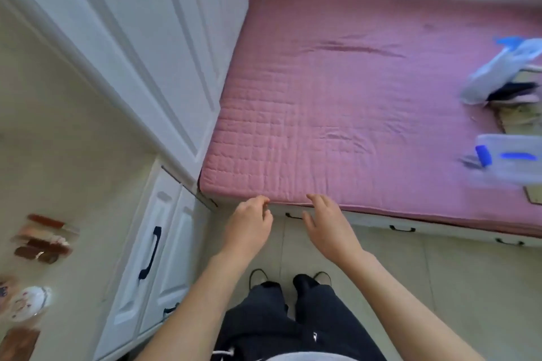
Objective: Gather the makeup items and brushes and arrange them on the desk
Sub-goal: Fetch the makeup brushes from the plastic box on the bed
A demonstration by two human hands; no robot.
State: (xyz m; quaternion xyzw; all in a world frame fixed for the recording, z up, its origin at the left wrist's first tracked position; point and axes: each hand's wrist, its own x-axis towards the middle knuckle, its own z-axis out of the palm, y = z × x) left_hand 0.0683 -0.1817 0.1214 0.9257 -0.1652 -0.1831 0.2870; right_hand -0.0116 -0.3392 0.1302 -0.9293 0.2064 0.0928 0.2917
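Blurred makeup items (42, 239) on the desk (58, 155); bags (498, 67) cut off.

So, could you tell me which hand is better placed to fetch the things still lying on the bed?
Probably the right hand: the clear pouches lie at the bed's right side, nearer it. The left hand is closer to the desk. Both are empty.
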